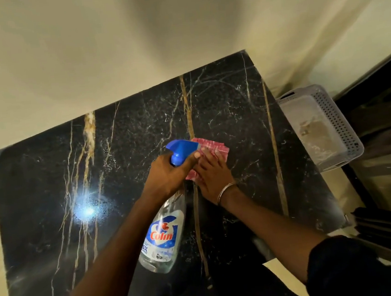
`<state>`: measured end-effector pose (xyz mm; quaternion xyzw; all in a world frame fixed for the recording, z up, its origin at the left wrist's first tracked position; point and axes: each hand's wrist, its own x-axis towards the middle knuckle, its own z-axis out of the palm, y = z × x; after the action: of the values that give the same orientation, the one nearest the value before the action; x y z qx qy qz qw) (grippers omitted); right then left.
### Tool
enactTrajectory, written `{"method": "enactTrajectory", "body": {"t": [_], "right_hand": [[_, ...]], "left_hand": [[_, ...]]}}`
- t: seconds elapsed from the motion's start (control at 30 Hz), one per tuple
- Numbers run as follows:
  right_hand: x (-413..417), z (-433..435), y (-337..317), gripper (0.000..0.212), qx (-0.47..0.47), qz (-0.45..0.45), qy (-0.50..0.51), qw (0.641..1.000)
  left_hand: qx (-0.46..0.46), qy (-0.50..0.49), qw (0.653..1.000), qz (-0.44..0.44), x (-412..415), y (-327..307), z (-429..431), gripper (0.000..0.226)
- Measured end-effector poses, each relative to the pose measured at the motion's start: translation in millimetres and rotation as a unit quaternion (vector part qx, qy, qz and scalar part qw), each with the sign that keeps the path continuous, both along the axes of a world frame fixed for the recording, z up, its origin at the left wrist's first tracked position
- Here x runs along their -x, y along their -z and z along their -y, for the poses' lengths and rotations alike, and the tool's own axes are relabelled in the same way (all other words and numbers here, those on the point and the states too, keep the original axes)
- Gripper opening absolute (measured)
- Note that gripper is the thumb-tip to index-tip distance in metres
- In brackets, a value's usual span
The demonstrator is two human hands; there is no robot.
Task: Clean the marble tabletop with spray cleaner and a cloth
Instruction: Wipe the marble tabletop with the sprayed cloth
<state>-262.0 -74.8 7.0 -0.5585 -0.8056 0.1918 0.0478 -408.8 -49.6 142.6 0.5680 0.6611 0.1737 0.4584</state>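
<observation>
The person is standing at a black marble surface [49, 187] with gold and white veins, and both forearms are reaching out over it from dark sleeves at the bottom of the view. The left hand [168, 176] is gripping a spray bottle [163, 238] by the neck, with its fingers curled around the neck just below the blue trigger head. The bottle is clear, is carrying a blue and white label, and is being held tilted, with its base pointing back toward the person and its head pointing away. Whether the base is touching the surface cannot be told. The right hand [212, 172] is lying open, with its fingers straight and spread, and is pressing down flat on a pink cloth [216, 145]. The cloth is lying on the surface toward the far right of its middle, and its far corner is showing beyond the fingertips. The two hands are sitting just beside each other, and the blue trigger head is overlapping the left edge of the cloth in this view. A thin metal bracelet [225, 191] is sitting on the right wrist. A bright glare [87, 210] is reflecting off the left part of the surface. A pale perforated plastic basket [336, 118] is standing beyond the right edge of the surface, lower down.
</observation>
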Motion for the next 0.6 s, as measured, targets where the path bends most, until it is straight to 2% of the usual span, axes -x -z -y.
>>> {"method": "enactTrajectory", "body": {"t": [0.07,0.13,0.17,0.2,0.23,0.27,0.3,0.33,0.4,0.47,0.5,0.6], "right_hand": [[-7.7,-3.0,-15.5,0.050,0.063,-0.177,0.064,0.980],[-20.1,-10.1,-45.4,0.037,0.178,-0.361,0.209,0.891],[-27.3,-15.1,-56.0,0.034,0.212,-0.418,0.296,0.832],[-36.6,-21.1,-62.6,0.036,0.241,-0.481,0.370,0.757],[-48.6,-24.8,-66.0,0.041,0.270,-0.552,0.420,0.668],[-61.4,-26.4,-68.7,0.044,0.294,-0.619,0.443,0.579],[-74.6,-27.9,-70.9,0.046,0.306,-0.663,0.457,0.508],[-87.1,-25.8,-71.9,0.045,0.308,-0.696,0.459,0.458],[-106.4,-16.9,-70.5,0.035,0.294,-0.726,0.466,0.411],[-117.9,-3.5,-64.1,0.062,0.299,-0.758,0.440,0.378],[-121.5,0.5,-59.1,0.067,0.300,-0.770,0.434,0.358],[-123.3,6.7,-55.6,0.043,0.295,-0.778,0.446,0.329]], "left_hand": [[0.003,0.000,1.000,0.009,2.1,-2.5,0.8,0.043],[0.008,0.005,1.000,0.018,2.0,-5.9,1.9,0.050],[0.009,0.011,1.000,0.023,1.5,-6.4,2.3,0.052],[0.007,0.017,0.999,0.027,0.3,-6.5,2.2,0.052],[0.006,0.020,0.999,0.029,-1.3,-6.7,2.1,0.051],[0.008,0.021,0.999,0.027,-3.1,-7.3,2.3,0.050],[0.010,0.024,0.999,0.025,-5.8,-7.5,2.8,0.048],[0.010,0.027,0.999,0.023,-8.6,-7.8,3.3,0.045],[0.001,0.036,0.999,0.016,-14.3,-10.0,3.8,0.039],[-0.015,0.049,0.999,0.000,-20.2,-12.0,4.1,0.036],[-0.023,0.055,0.998,-0.008,-23.0,-12.4,4.1,0.034],[-0.027,0.077,0.997,-0.009,-31.3,-14.1,3.8,0.034]]}}
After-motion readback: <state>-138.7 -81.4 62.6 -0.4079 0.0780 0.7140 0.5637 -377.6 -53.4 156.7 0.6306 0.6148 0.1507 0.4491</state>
